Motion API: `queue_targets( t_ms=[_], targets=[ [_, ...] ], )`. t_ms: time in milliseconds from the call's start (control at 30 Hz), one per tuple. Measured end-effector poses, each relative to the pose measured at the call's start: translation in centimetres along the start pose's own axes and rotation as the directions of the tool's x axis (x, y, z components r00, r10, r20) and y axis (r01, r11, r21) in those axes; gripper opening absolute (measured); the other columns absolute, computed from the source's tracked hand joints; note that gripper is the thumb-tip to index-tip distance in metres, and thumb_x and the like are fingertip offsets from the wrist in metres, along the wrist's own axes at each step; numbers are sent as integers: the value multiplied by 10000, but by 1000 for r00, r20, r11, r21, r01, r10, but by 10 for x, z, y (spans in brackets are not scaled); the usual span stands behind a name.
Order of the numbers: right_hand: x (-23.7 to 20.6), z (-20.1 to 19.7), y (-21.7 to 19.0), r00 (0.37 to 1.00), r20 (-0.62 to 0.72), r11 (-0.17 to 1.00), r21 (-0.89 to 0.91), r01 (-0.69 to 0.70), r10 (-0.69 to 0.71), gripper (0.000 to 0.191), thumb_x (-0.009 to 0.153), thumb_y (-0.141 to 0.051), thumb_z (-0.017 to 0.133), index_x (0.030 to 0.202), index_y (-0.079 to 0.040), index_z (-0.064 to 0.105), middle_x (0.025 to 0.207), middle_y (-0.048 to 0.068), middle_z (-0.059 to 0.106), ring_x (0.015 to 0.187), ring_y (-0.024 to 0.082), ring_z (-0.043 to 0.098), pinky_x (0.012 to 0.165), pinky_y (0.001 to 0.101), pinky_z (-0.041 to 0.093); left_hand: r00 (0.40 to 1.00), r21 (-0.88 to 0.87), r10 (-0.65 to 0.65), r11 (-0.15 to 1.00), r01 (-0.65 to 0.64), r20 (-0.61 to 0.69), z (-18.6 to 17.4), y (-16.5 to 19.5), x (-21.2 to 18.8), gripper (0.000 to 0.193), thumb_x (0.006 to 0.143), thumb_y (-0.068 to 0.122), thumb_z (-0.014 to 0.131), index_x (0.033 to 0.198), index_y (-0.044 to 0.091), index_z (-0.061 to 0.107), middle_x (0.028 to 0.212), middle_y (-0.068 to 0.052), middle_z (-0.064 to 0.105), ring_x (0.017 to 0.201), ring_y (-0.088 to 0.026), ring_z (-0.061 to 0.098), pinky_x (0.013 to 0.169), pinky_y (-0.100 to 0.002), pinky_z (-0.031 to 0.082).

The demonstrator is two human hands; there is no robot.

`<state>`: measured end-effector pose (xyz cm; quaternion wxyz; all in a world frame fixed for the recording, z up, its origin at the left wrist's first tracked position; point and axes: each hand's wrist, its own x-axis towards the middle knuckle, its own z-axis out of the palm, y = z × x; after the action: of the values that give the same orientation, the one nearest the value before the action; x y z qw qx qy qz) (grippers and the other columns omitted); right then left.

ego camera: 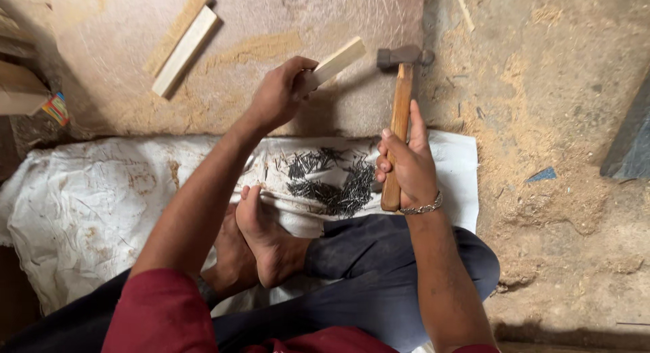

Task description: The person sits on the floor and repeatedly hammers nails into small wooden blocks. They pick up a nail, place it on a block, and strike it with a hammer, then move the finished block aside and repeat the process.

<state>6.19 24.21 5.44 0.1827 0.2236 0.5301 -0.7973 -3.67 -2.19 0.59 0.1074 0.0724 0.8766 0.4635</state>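
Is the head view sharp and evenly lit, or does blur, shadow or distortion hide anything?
Head view: soft daylight, no glare; the left hand with the wood strip casts a shadow on the board; the right hand, hammer and nails are sharp; frame corners are dark, with slight wide-angle stretch at the edges.

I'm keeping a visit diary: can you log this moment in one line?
left hand: holds wood strip | right hand: grips hammer | nails: piled on white sack
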Motion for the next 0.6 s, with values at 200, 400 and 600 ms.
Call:
queue_targets(
  t_ms=[200,400,600],
  targets=[
    [0,5,-3,1000,3,1000,-18,0,0,861,1012,-107,591,1686,-263,79,807,36,552,550,68,518,421,238,490,998,482,-2,875,-31,66,6,-22,22,261,1091,227,493,1136,132,732,971,-71,653,775,-212,577,674,-362,534],
    [0,7,-3,1000,7,1000,-24,3,-3,857,1011,-106,588,1683,-266,80,817,34,554,545,59,518,417,225,493,937,599,315,783,-167,-151,26,-35,23,240,1086,198,561,1148,80,761,1015,-91,640,891,-184,564,703,-301,529],
    [3,7,2,998,-30,976,-210,56,-63,838,1011,-94,607,1682,-246,128,818,61,557,536,70,515,399,228,485,853,314,126,894,-319,506,105,0,-87,224,866,277,727,1047,144,725,1112,-107,681,1057,-311,663,852,-466,558]
  ],
)
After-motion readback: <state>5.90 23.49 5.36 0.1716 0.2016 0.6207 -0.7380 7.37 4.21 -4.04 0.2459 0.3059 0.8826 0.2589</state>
